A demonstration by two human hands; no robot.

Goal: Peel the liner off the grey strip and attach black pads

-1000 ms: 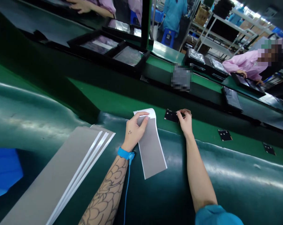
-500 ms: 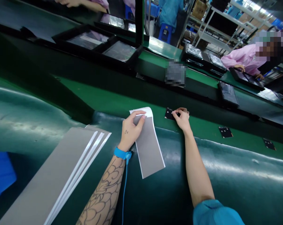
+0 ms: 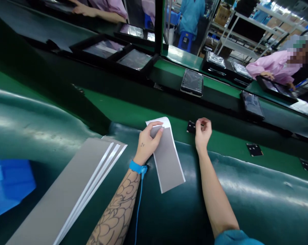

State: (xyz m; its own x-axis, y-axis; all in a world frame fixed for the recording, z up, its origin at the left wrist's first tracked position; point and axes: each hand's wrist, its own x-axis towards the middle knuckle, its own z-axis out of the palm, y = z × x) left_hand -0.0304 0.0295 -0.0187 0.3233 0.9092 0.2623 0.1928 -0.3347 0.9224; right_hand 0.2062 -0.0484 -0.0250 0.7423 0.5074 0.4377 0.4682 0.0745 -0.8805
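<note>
My left hand (image 3: 150, 141) pinches the upper end of a grey strip sheet (image 3: 170, 160). The strip's white backing curls over at the top, above my fingers. My right hand (image 3: 204, 131) is closed, its fingertips bunched just right of a small black card with pale spots (image 3: 191, 127). The hand covers part of that card, and whatever may be between its fingers is hidden. A stack of long grey sheets with white edges (image 3: 67, 183) lies left of my left forearm. A blue wrist strap with a cord (image 3: 138, 167) is around my left wrist.
More black cards (image 3: 254, 149) lie along the green belt (image 3: 228, 139) to the right. Black devices (image 3: 192, 82) and black trays (image 3: 113, 56) stand on the ledge beyond. A dark post (image 3: 54, 78) slants at the left, near a blue bin (image 3: 13, 183). People in pink sleeves work opposite.
My right hand has drawn back from over the black card, turning its fingers upward and uncovering a different part of it. My left hand keeps its hold on the strip. The view has shifted slightly.
</note>
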